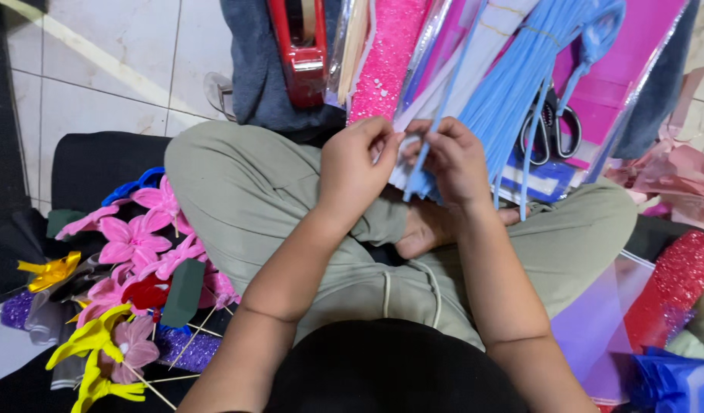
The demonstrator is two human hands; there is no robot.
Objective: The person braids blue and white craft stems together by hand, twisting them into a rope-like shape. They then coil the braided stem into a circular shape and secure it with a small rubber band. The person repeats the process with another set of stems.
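Head view, looking down at a person seated cross-legged on a dark mat (92,164) laid over a pale tiled floor (115,69). Both hands meet above the lap: the left hand (356,164) and right hand (455,157) each pinch, with fingers closed narrow, a thin light blue pipe cleaner (422,164) held between them. Just beyond the hands, on the far side, lies a thick bundle of blue pipe cleaners (512,76) on pink sheets (635,46), with black-handled scissors (549,126) resting on it. To its left sit a pink beaded strip (382,57) and a red tape dispenser (302,46) on a grey cloth. On the near left, pink craft flowers (134,241) and yellow ones (92,340) on thin sticks are heaped on the mat. On the right lies red glitter material (673,287).
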